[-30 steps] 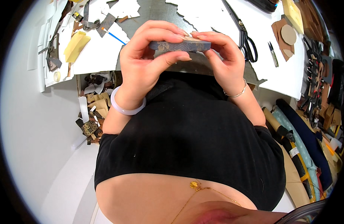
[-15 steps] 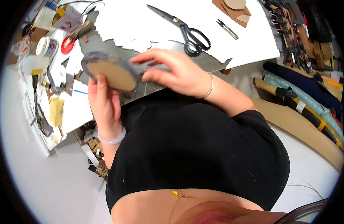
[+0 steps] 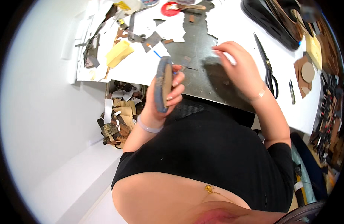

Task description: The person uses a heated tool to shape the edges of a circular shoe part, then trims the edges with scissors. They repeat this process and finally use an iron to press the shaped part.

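Observation:
In my left hand (image 3: 153,100) is a thick round disc with a blue-grey covered edge (image 3: 160,87) and a flat tan face (image 3: 167,84). It is turned nearly edge-on, with my fingers wrapped round behind it and showing past the tan face. My right hand (image 3: 239,67) hovers to the right, apart from the disc, over a dark metal plate (image 3: 196,82). Its thumb and forefinger tips come together in a pinch around a pale gap; anything between them is too small to make out. Black-handled shears (image 3: 268,67) lie beyond that wrist.
A brush (image 3: 190,7) rests across a red lid (image 3: 169,9) at the back. Yellow sponge (image 3: 119,53) and scraps lie left. At right are a black bag (image 3: 271,24), brown pieces (image 3: 302,74) and thread snips (image 3: 292,92). Below the table sits a scrap heap (image 3: 121,119).
My right hand has moved away from the disc to the right, and its fingertips have closed together. The disc in my left hand has turned edge-on. The view has swung left.

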Demonstrator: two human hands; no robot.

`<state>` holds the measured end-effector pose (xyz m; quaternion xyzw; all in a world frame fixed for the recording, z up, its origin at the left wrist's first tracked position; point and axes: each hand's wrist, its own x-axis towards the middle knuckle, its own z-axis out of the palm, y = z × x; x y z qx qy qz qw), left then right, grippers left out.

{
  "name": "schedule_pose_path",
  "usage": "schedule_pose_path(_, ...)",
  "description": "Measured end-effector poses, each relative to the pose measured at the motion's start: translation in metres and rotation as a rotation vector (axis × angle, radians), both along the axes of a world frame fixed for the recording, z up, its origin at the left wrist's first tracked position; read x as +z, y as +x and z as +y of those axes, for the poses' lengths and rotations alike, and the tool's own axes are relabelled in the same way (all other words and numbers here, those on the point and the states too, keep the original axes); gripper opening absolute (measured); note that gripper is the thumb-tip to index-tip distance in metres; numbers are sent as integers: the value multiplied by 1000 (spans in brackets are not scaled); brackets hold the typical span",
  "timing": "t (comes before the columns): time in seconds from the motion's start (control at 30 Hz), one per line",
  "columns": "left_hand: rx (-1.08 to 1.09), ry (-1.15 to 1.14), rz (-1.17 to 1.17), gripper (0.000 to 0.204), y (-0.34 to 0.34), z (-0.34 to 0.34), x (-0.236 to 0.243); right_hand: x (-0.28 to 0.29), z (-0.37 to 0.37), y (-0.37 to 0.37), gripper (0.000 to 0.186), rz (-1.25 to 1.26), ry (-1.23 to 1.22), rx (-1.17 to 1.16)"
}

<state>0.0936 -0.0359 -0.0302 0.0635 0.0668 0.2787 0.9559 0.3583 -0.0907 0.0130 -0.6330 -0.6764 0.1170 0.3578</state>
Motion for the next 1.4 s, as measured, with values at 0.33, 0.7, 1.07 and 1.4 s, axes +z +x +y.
schedule_pose_path(0.33, 326, 66, -40, 49, -92, 4, -9, -37, 151, -122, 31, -240, 217, 495)
schedule_pose_path(0.7, 675, 403, 259, 53, -121, 30, -18, -69, 377, -203, 18, -572, -115, 90)
schedule_pose_path(1.07, 752, 503, 794, 61, -191, 23, -21, 62, 194, -193, 30, 810, -827, 741)
schedule_pose_path(1.4, 605, 436, 675, 65, -204, 3, -54, -41, 72, -259, 57, 1144, -1084, 370)
